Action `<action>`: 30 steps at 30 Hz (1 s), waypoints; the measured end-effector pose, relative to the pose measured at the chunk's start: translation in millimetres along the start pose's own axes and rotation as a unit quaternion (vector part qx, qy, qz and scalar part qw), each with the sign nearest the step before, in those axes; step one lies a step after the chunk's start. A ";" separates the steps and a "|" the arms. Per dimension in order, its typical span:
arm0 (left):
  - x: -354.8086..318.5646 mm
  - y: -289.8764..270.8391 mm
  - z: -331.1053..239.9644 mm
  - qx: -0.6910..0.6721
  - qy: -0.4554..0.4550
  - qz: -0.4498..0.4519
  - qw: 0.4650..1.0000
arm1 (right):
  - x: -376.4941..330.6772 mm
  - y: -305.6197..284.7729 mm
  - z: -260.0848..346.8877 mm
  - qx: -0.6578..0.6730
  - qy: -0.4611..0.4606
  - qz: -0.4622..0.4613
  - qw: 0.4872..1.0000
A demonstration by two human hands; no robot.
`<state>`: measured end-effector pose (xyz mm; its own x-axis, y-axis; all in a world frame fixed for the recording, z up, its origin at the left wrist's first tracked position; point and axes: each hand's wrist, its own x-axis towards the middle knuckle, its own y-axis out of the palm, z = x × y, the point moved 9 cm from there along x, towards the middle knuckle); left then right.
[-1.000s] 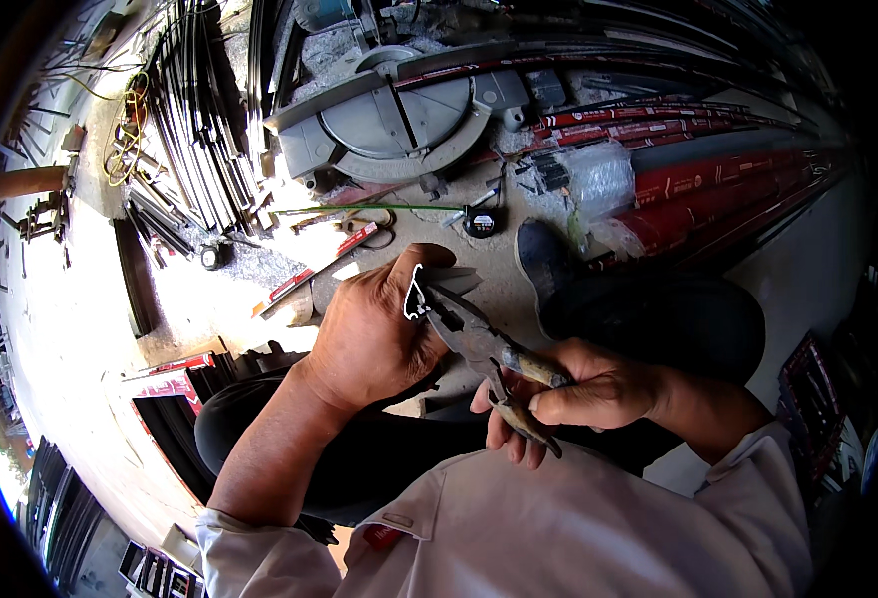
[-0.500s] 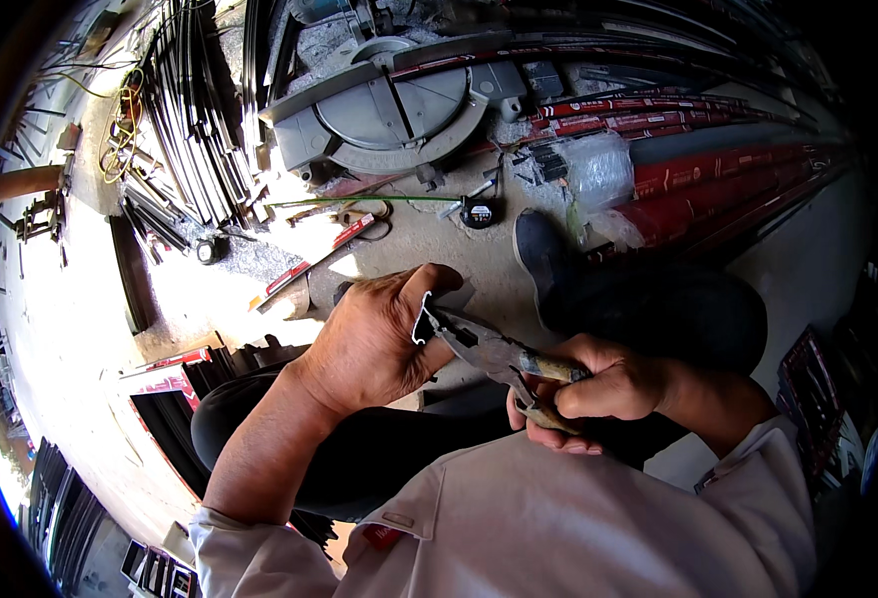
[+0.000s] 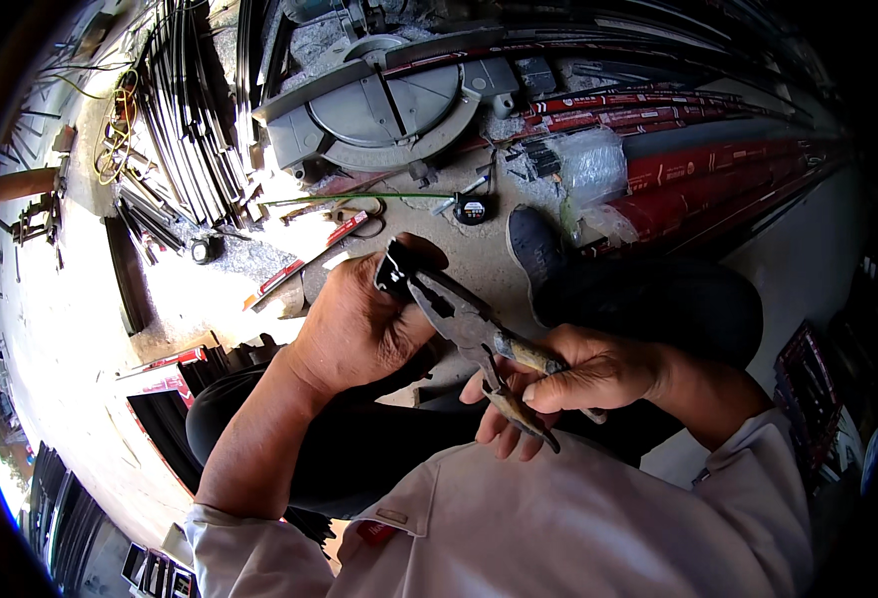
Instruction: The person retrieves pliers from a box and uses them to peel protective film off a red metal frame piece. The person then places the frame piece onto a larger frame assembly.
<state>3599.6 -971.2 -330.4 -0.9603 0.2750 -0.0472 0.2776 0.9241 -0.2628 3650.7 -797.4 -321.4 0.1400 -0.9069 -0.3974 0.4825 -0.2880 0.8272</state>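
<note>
My left hand point(image 3: 354, 324) is closed around a short dark metal profile point(image 3: 395, 271), whose cut end shows above the thumb side of the fist. Most of the profile is hidden by the fingers. In my right hand point(image 3: 598, 374) is a pair of worn pliers point(image 3: 469, 329), with fingers wrapped round its yellowish, scuffed handles. The handles are spread apart. The plier jaws point up and left, their tips at the profile's end; whether they grip its edge I cannot make out.
A mitre saw base point(image 3: 389, 105) stands ahead on the floor. Near it lie a black tape measure point(image 3: 472, 208), a red-wrapped strip point(image 3: 309, 257) and a second tape measure point(image 3: 201, 249). Long dark profiles point(image 3: 184, 120) lie at the left, red-wrapped bundles point(image 3: 698, 179) at the right.
The pliers and right hand have shifted a little left, and the handles have spread wider. The left hand has turned the profile, so its end now faces differently and sits higher.
</note>
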 end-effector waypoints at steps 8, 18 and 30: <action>0.4 -25.3 6.6 -0.184 -0.116 -0.079 0.973 | -0.4 2.5 13.1 -0.005 -0.022 -0.041 0.999; -0.1 -22.2 10.3 -0.155 -0.120 -0.051 0.979 | 0.9 2.6 21.2 -0.017 -0.030 -0.056 0.998; 6.7 -11.4 5.6 -0.125 -0.063 -0.032 0.990 | 7.2 6.1 26.9 -0.032 -0.029 -0.057 0.997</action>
<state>3589.9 -981.4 -333.2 -0.9678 0.1922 -0.1624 0.1984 0.9799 -0.0228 3631.4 -814.0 -308.6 0.0308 -0.8860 -0.4627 0.5476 -0.3723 0.7493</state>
